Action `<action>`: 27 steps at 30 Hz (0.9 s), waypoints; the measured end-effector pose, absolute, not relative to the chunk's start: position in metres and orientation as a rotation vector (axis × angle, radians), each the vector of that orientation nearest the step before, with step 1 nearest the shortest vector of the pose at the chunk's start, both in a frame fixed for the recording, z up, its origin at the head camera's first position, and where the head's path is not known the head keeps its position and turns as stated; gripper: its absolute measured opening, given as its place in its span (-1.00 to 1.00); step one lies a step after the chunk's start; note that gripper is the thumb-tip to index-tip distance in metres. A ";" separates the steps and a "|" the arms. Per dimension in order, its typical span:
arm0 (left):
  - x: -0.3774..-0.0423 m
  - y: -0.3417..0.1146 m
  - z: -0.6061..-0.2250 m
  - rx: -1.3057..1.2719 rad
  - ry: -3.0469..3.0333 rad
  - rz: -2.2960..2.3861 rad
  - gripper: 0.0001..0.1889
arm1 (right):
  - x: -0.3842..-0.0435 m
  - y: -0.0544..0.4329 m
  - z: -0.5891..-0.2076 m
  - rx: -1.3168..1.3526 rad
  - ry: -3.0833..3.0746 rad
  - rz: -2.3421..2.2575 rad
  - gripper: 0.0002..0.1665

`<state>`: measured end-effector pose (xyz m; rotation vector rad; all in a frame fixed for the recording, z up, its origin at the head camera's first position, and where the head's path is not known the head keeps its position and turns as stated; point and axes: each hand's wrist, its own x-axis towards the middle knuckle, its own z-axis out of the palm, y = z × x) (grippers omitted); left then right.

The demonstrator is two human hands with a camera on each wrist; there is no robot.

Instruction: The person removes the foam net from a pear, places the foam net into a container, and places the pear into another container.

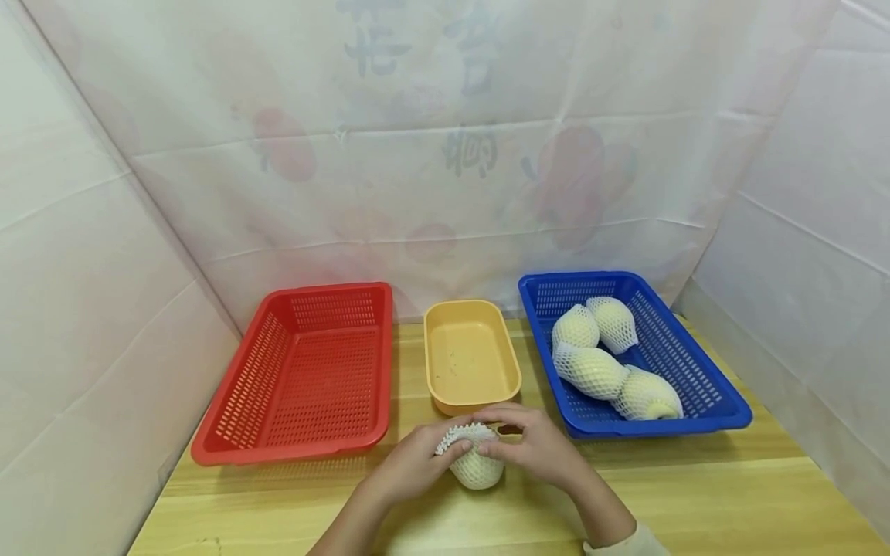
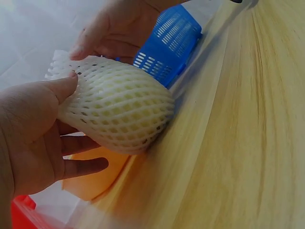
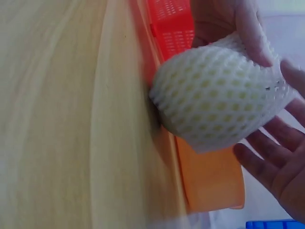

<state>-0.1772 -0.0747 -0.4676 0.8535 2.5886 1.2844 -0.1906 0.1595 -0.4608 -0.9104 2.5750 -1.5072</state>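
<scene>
- Landmark: the small yellow rectangular plastic bin (image 1: 473,355) with rounded corners, on the light wood-grain worktop (image 1: 264,513).
- A pale yellow rounded fruit (image 2: 131,114) inside a white foam-net sleeve (image 1: 478,469) is on the near side of the bin, the sleeve's loose end uppermost; whether its base touches the worktop, I cannot tell.
- The left hand (image 1: 417,455), nearer than the bin, has a narrow grip: its thumb presses the sleeve's loose end against the fingers behind.
- The right hand (image 1: 545,449), also nearer than the bin, pinches that same loose end from the other side, thumb in front and fingers behind.
- Left of the bin stands a large red rectangular slotted plastic basket (image 1: 327,371).
- Right of the bin stands a large blue rectangular slotted plastic basket (image 1: 660,427), with four pale netted fruits (image 1: 591,373) inside.
- Behind the bin hangs a whitish cloth backdrop (image 1: 389,185) with faint pinkish shapes and grey characters.
</scene>
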 end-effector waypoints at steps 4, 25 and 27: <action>-0.175 -0.075 -0.464 0.841 2.615 1.258 -0.47 | -0.192 0.163 -0.460 -0.877 2.516 -1.418 -0.39; -0.177 -0.078 -0.456 0.798 2.581 1.364 -0.41 | -0.190 0.160 -0.459 -0.826 2.520 -1.634 -0.85; -0.177 -0.079 -0.456 0.806 2.584 1.347 -0.39 | -0.190 0.161 -0.459 -0.822 2.509 -1.645 -0.85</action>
